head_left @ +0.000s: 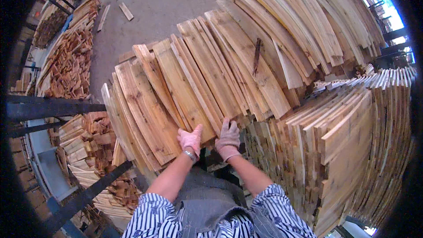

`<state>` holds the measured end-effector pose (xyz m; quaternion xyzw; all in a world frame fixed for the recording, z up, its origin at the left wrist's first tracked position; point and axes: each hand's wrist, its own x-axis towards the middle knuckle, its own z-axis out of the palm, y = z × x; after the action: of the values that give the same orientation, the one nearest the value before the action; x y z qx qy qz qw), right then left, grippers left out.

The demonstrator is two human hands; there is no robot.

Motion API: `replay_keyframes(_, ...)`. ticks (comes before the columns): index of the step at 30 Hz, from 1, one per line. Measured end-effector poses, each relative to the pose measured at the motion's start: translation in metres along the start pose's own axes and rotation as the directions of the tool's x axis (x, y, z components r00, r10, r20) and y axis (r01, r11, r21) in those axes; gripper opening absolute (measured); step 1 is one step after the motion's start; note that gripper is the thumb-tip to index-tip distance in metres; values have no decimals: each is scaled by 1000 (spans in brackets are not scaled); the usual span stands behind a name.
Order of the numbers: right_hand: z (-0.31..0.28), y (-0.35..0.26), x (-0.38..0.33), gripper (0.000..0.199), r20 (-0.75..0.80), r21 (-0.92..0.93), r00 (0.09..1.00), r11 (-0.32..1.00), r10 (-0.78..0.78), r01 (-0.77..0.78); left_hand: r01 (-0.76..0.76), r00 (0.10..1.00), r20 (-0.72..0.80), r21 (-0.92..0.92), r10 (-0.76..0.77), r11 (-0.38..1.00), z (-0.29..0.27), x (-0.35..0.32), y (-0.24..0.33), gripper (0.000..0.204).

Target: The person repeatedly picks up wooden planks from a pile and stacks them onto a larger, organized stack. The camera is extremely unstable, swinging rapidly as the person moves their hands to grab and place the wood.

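A row of rough wooden planks lies side by side in front of me, their near ends toward my body. My left hand, in a pale pink work glove, is closed at the near end of a wide plank. Close by on the right, my right hand, in a greyish glove, is closed at the near right corner of the same plank. The fingertips under the wood are hidden. A metal-banded watch circles my left wrist.
Longer boards continue the row at the far right. A tall stack of boards stands to my right. On the left are dark metal bars and heaps of wood offcuts. Two loose pieces lie on the floor beyond.
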<state>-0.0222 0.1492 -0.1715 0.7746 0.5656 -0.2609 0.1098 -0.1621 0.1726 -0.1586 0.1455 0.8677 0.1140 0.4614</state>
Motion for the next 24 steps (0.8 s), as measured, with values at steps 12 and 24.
replay_keyframes(12,-103,-26,-70,100,145,328,950,919,-278,219,55,854,469,-513,226,856,-117,-20,9,53)
replay_keyframes(24,-40,-26,43,98,278,565,926,823,-254,56,167,871,469,-568,149,806,-36,6,0,76)
